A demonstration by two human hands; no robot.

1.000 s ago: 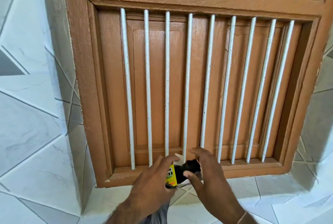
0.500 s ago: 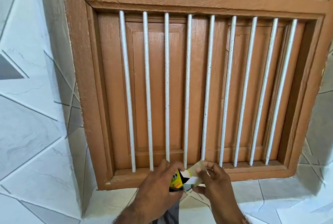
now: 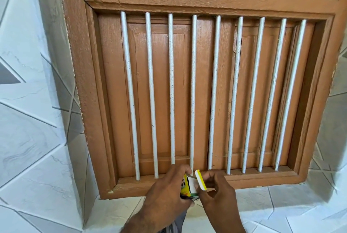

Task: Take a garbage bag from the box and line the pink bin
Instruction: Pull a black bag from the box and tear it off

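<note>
A small yellow and white garbage bag box is held low in the middle of the view, in front of the window sill. My left hand wraps around its left side. My right hand pinches the box's open end flap, which stands up yellow-edged. A grey strip of bag material hangs below my left hand. No black bag roll shows in the box opening. The pink bin is out of view.
A brown wooden window frame with several white vertical bars and shut shutters fills the view. White marble-patterned tiles cover the wall at left, right and on the ledge below.
The black roll seen at the box mouth a second ago no longer shows. My right hand has shifted from over the box to pinching its end flap. The view has moved closer to the window.
</note>
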